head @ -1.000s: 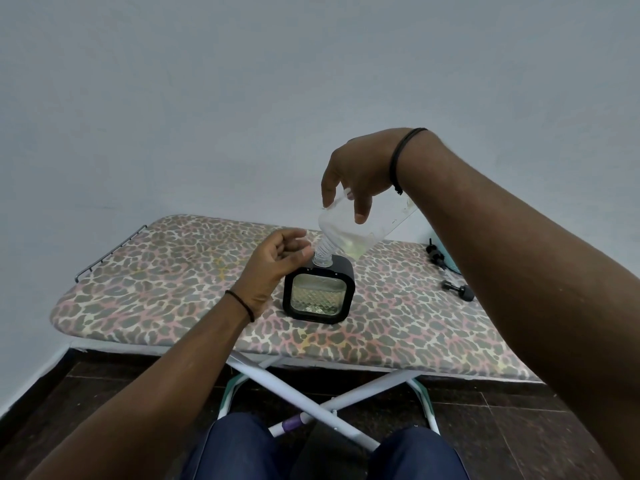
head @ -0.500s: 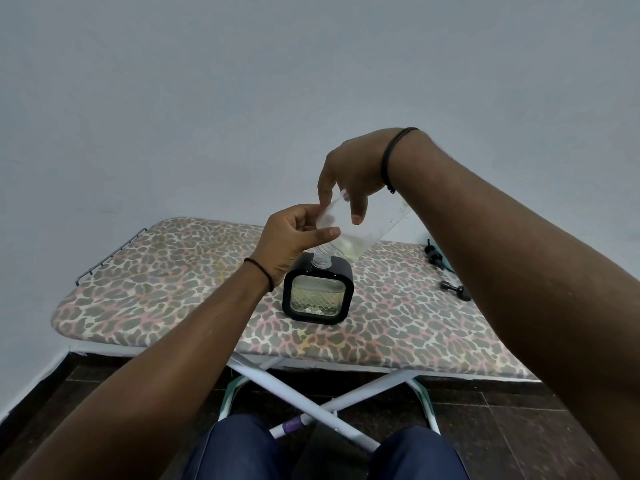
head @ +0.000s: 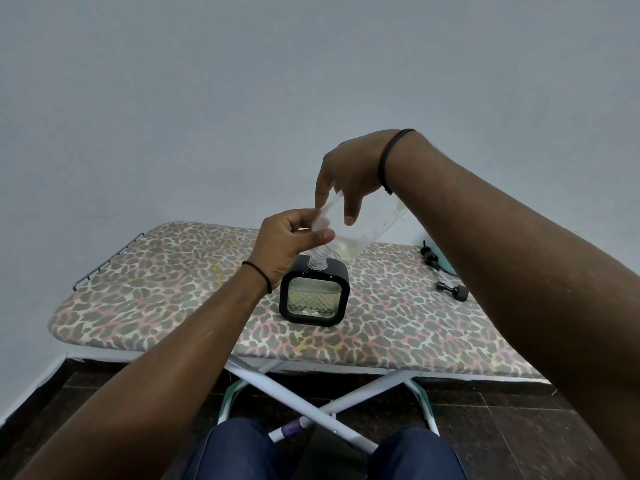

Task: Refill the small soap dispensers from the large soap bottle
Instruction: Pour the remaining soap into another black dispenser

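Left hand (head: 287, 240) now pinching tilted bottle (head: 360, 226) shoulder, right hand (head: 349, 171) still gripping its base

Soft, even light fills the room, neither bright nor dim, with a cool bluish cast over the plain wall (head: 311, 81). Its source cannot be told; it seems diffuse, since shadows are faint. The floor (head: 519, 427) under the ironing board (head: 156, 289) lies darkest, toward 6 o'clock. No hard glare shows; the clear soap bottle (head: 363, 223) carries only pale sheen, and the glass face of the small dispenser (head: 313, 299) glints weakly. Wide-angle distortion bends the board's edges and swells both forearms toward 4 and 8 o'clock. The centre is fairly sharp; the forearms nearest the lens look soft.
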